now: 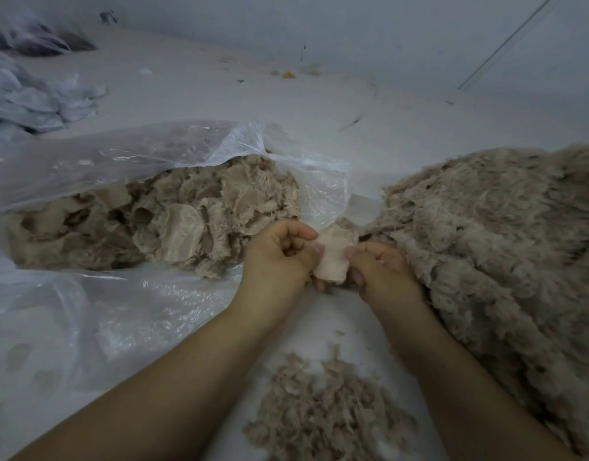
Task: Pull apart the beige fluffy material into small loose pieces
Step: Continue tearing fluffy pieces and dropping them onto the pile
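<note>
A small beige piece of fluffy fabric (333,257) is held between both hands at the middle of the view, its smooth backing facing up. My left hand (280,254) pinches its left edge with curled fingers. My right hand (383,271) pinches its right edge. To the left lies a clear plastic bag (120,161) with many beige fabric pieces (173,221) spilling from its mouth. A large heap of pulled fluffy fibre (506,234) fills the right side. A smaller pile of loose shreds (323,414) lies between my forearms at the bottom.
The work happens on a pale white surface (319,104). Crumpled white cloth or plastic (30,98) lies at the far left, and a dark bundle (37,41) at the top left. Small scraps (286,74) dot the far surface near the wall.
</note>
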